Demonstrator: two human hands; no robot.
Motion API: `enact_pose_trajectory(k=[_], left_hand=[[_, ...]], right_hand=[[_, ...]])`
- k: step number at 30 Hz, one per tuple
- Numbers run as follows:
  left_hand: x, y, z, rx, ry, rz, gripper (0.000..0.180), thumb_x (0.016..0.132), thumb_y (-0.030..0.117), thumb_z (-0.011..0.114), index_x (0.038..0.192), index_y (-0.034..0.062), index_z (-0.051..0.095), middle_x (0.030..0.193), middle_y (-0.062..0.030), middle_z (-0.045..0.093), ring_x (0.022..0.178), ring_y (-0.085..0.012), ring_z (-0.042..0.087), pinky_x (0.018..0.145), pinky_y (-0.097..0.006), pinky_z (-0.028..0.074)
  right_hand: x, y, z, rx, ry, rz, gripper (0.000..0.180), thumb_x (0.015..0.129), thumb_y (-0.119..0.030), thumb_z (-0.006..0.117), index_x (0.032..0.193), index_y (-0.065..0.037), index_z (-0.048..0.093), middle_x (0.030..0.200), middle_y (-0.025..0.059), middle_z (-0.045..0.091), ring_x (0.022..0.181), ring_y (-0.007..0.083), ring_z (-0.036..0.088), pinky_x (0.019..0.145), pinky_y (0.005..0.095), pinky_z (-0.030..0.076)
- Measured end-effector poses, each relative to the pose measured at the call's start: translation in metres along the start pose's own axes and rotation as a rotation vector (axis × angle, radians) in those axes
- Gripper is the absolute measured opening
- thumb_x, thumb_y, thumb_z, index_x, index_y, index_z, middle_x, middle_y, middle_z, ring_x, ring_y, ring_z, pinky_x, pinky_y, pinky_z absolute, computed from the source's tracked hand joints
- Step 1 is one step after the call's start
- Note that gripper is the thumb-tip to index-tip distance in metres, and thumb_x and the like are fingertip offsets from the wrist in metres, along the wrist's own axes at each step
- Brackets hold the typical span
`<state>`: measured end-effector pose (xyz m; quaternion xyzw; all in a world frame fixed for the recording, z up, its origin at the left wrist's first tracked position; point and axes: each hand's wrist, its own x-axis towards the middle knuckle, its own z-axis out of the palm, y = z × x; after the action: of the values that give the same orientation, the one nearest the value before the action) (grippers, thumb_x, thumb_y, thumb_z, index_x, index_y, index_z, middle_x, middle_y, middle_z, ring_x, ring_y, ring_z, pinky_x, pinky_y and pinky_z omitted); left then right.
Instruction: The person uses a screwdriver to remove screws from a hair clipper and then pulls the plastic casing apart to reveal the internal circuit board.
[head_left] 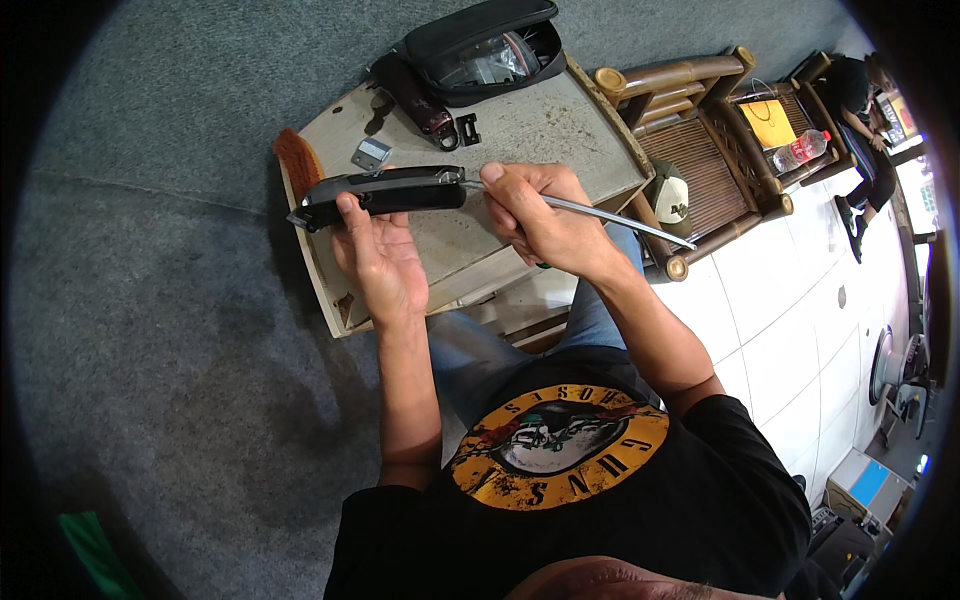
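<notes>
My left hand (375, 255) grips a black and silver hair clipper (385, 190) from below, holding it level above a worn grey table (560, 125). At the clipper's right end my right hand (535, 215) is closed around the grey power cord (620, 217), which runs off to the right past my wrist. A small metal blade part (371, 153) lies on the table just behind the clipper.
A dark red clipper (420, 100), a small black part (467, 129) and an open black pouch (490, 50) lie at the table's far end. A brush (297, 158) sits at the left corner. A bamboo bench (700, 130) with a cap (672, 198) and bottle (800, 152) stands to the right.
</notes>
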<state>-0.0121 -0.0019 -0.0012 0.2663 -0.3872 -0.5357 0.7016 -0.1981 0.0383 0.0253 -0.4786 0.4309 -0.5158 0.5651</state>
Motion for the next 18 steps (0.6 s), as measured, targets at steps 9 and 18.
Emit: enact_pose_trajectory(k=[9, 18], left_hand=[[0.0013, 0.0000, -0.0029, -0.024, 0.003, -0.028, 0.049, 0.107, 0.033, 0.056, 0.136, -0.0046, 0.047, 0.130, -0.0188, 0.058, 0.125, -0.0256, 0.058, 0.110, -0.042, 0.049], [0.0008, -0.0002, -0.0001, 0.023, 0.000, -0.022, 0.046, 0.108, 0.034, 0.054, 0.134, -0.0041, 0.049, 0.129, -0.0190, 0.059, 0.122, -0.0250, 0.059, 0.108, -0.042, 0.049]], right_hand=[[0.0014, -0.0021, -0.0013, -0.105, -0.013, -0.057, 0.054, 0.106, -0.042, 0.049, 0.066, -0.006, 0.052, 0.054, -0.0043, 0.043, 0.047, 0.0062, 0.040, 0.045, 0.0268, 0.033], [0.0005, -0.0052, 0.0007, -0.209, 0.045, -0.105, 0.055, 0.107, -0.041, 0.047, 0.068, -0.003, 0.054, 0.056, 0.0008, 0.047, 0.053, 0.0107, 0.044, 0.051, 0.0307, 0.038]])
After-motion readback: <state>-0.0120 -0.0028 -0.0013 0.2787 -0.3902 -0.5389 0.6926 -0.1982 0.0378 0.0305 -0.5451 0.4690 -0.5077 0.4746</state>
